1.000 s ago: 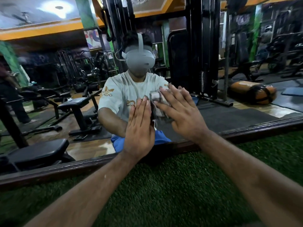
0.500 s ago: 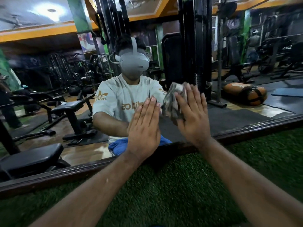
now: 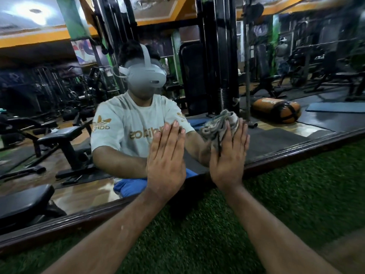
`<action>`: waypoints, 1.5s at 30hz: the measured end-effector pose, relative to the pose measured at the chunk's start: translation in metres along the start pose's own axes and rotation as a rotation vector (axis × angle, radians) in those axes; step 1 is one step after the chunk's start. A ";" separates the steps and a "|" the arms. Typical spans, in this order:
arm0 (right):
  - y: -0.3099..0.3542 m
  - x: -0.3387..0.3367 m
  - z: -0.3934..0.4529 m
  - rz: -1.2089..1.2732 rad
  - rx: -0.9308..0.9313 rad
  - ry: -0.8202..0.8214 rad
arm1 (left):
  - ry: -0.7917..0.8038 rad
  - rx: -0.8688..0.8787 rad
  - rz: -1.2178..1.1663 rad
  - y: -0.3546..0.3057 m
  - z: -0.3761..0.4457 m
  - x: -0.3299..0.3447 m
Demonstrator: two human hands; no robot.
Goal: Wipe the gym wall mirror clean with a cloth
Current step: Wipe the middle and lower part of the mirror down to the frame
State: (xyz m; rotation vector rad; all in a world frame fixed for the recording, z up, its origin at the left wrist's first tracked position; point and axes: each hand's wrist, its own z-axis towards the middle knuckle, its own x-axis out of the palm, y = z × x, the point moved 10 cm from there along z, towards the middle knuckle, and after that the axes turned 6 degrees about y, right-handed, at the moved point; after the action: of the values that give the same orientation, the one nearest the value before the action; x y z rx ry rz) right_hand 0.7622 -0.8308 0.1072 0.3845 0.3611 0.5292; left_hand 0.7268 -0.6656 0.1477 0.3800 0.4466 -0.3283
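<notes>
Both hands are flat on the mirror (image 3: 59, 107) — left hand (image 3: 166, 163) bare, right hand (image 3: 229, 155) pressing the crumpled cloth (image 3: 217, 123) with straight fingers.

Bare forearms, white logo T-shirt (image 3: 126, 123), grey headset (image 3: 145, 78)

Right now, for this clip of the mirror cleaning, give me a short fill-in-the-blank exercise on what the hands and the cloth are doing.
1. The crumpled cloth is pressed to the mirror by the ____ hand.
2. The left hand lies flat on the glass with its fingers ____.
3. The floor in front of the mirror's wooden frame is covered in green ____.
4. The orange bag seen in the mirror lies to the ____ of the cloth.

Missing words: right; straight; turf; right
</notes>
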 end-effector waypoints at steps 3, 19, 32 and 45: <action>0.012 0.024 -0.039 -0.024 -0.098 0.129 | -0.018 -0.002 -0.047 -0.010 0.004 -0.001; -0.039 -0.010 0.002 -0.043 -0.053 0.092 | -0.006 0.109 0.009 -0.036 0.059 0.001; -0.056 -0.034 0.051 0.112 0.300 -0.096 | -0.021 0.146 -0.012 -0.051 0.084 -0.001; -0.062 -0.030 0.048 0.244 0.396 -0.071 | 0.018 0.170 -0.016 -0.070 0.099 0.014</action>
State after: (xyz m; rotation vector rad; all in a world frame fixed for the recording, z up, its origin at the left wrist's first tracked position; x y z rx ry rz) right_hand 0.7842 -0.9087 0.1282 0.8350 0.3523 0.6816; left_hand 0.7469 -0.7721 0.2040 0.5457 0.4413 -0.3803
